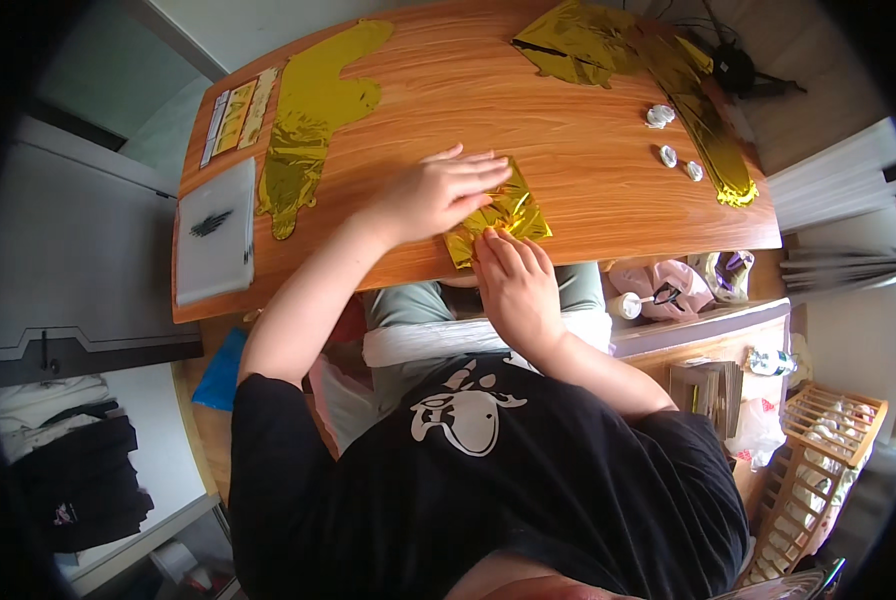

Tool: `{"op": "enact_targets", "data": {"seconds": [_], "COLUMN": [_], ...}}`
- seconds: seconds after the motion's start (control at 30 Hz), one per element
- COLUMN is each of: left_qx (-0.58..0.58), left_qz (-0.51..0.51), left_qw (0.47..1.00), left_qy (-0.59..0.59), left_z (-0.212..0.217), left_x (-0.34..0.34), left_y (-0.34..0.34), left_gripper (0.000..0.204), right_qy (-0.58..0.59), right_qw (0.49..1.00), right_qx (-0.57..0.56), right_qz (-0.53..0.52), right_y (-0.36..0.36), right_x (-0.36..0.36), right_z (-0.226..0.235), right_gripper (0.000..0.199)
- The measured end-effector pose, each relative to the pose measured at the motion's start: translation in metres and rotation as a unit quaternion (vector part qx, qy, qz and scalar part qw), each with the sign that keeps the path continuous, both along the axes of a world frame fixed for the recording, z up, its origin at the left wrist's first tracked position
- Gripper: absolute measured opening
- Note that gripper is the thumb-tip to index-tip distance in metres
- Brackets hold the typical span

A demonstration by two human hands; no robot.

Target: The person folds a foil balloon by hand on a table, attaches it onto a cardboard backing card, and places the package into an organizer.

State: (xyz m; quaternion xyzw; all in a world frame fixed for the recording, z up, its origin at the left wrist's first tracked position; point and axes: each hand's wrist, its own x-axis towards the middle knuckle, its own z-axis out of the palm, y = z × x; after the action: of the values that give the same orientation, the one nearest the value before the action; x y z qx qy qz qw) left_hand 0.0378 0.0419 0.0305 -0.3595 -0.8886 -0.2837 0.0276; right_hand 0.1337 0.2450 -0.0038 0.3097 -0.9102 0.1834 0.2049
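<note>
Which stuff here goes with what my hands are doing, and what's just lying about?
Belongs:
- small gold foil, under left hand and right hand
- table, beneath it
- probably the matching long gold foil

Apparently lying about:
- black clothes
- bottle
- wooden rack

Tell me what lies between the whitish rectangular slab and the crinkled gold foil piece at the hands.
Head view: the long gold foil sheet, then brown wooden tabletop, then the left hand, its fingers over the piece.

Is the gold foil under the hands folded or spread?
Apparently folded: the gold foil shows as a compact, creased rectangle under the left hand and right hand.
</note>
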Motion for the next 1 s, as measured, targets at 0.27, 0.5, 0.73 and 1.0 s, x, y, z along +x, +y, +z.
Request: {"op": "enact_targets", "data": {"seconds": [0.27,0.5,0.73,1.0], "left_qx": [-0.041,0.015,0.075,0.025], "left_qz": [-0.014,-0.02,-0.047,-0.064], "left_qw": [0.999,0.997,0.993,0.997], "left_qy": [-0.002,-0.076,-0.082,-0.022], "left_z": [-0.03,-0.028,-0.027,-0.024], "left_x": [-0.007,-0.013,-0.014,-0.009], "left_y": [0.009,0.008,-0.003,0.002], "left_gripper": [0.044,0.044,0.063,0.082], "right_qy": [-0.12,-0.049,-0.026,-0.031], "right_qw": [0.989,0.983,0.986,0.984], "right_qx": [-0.011,0.007,0.035,-0.039], "right_qz": [0.087,0.178,0.164,0.171], "right_y": [0.02,0.029,0.03,0.027], "right_x": [-0.036,-0.054,-0.068,-0.064], "right_z": [0.021,0.036,0.037,0.037], "right_gripper": [0.017,0.037,0.045,0.038]}}
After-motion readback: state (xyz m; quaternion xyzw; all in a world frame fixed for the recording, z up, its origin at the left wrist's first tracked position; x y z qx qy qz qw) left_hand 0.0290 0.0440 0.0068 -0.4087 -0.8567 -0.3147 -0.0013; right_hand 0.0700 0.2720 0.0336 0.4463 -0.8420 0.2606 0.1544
